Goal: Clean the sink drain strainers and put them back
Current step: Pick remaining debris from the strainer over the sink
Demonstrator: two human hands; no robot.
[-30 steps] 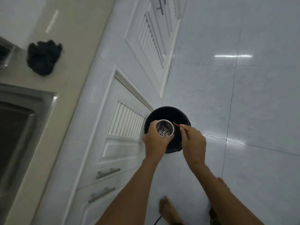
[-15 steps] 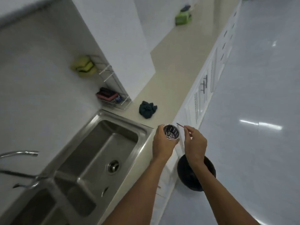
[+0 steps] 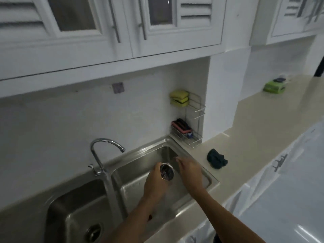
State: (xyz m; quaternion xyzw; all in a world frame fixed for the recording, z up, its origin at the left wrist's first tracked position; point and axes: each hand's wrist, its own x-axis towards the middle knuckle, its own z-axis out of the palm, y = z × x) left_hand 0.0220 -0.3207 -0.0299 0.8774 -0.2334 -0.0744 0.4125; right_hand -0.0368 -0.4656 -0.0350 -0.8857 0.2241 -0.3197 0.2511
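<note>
Head view: both hands hang over the right basin of the sink (image 3: 213,181), the tap (image 3: 105,142) just left of them. The left hand (image 3: 154,184) is wrapped round the strainer (image 3: 166,172), mouth tilted up toward the right hand (image 3: 190,172) just beside it — whose fingertips seem pinched on a thin stick (image 3: 176,157), though blur leaves that unsure. This basin's drain is hidden under the forearms — likely straight below the strainer, so the left hand is placed to lower it.

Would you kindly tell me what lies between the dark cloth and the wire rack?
Only bare countertop separates the dark cloth and wire rack in head view.
</note>
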